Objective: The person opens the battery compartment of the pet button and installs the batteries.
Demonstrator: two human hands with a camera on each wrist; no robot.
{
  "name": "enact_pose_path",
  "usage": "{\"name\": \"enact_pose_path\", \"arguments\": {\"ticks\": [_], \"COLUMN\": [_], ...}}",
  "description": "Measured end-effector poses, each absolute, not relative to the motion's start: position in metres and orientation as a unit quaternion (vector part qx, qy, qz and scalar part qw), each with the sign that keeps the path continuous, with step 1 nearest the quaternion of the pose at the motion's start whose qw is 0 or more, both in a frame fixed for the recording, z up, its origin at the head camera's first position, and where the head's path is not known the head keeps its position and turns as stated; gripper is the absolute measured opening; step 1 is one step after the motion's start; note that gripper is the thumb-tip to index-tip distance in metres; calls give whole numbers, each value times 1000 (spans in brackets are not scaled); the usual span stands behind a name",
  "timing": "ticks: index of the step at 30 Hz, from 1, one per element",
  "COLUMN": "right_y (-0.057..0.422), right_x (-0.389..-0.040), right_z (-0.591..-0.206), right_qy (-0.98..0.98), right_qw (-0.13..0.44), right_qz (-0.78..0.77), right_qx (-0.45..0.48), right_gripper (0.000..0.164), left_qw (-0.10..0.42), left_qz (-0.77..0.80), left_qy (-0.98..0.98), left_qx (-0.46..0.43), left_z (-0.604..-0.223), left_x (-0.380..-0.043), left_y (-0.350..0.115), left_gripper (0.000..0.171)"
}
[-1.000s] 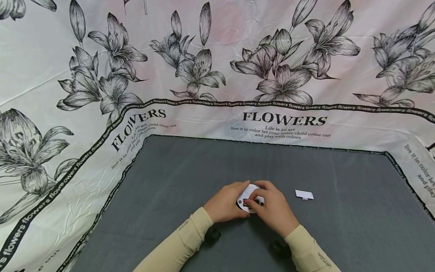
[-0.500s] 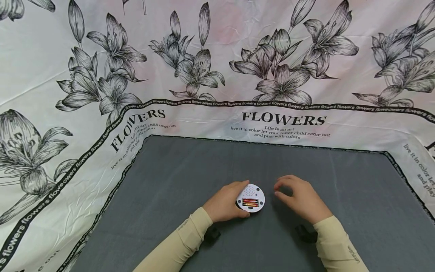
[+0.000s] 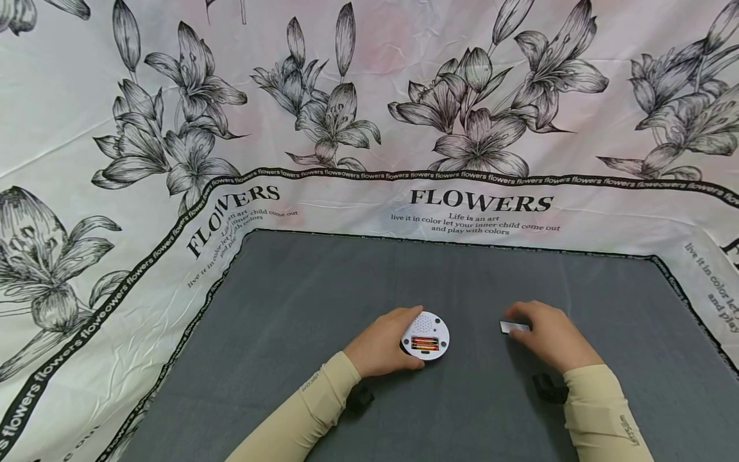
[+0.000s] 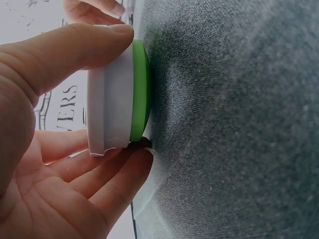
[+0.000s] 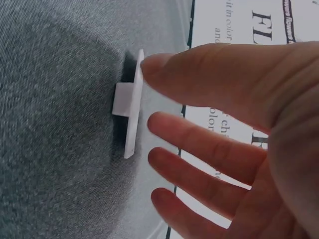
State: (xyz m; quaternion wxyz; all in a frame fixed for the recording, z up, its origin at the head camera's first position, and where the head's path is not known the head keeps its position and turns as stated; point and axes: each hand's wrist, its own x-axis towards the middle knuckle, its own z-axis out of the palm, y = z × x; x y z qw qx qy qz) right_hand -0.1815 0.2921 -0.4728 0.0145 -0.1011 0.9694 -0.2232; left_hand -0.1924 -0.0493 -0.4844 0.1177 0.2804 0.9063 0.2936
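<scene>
My left hand [image 3: 382, 343] holds a round white battery-powered device [image 3: 428, 323] by its rim, thumb on one side and fingers on the other. Its back faces up, with small speaker-like holes. Red-and-gold batteries [image 3: 425, 344] lie in the uncovered compartment. In the left wrist view the device's green face [image 4: 141, 92] is against or just above the grey cloth. My right hand [image 3: 551, 335] is at the white battery cover [image 3: 512, 327], fingers loosely extended. The right wrist view shows the thumb at one end of the flat cover [image 5: 133, 112], whose tab points down; whether it touches is unclear.
A grey tablecloth [image 3: 323, 289] lies under both hands, bordered by white cloth [image 3: 346, 205] with printed flowers and lettering. Dark wrist-worn pieces show under the left wrist [image 3: 360, 399] and the right wrist [image 3: 550, 389].
My right hand has left the battery compartment and moved right to the battery cover, leaving the batteries in plain sight. The left hand stays on the device.
</scene>
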Motion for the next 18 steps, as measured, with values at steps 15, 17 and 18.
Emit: {"name": "enact_pose_path", "arguments": {"ticks": [15, 17, 18], "right_y": [297, 297, 297], "right_x": [-182, -182, -182], "right_z": [-477, -478, -478], "right_qy": [976, 976, 976], "right_qw": [25, 25, 24], "right_qz": [-202, -201, -201], "right_qx": [-76, -76, -77], "right_gripper": [25, 25, 25], "left_qw": [118, 118, 118], "left_qz": [297, 297, 297], "left_qy": [905, 905, 905], "left_qx": [280, 280, 279], "left_z": [-485, -485, -485], "left_x": [-191, -191, -191], "left_y": [-50, -51, -51], "left_gripper": [99, 99, 99]}}
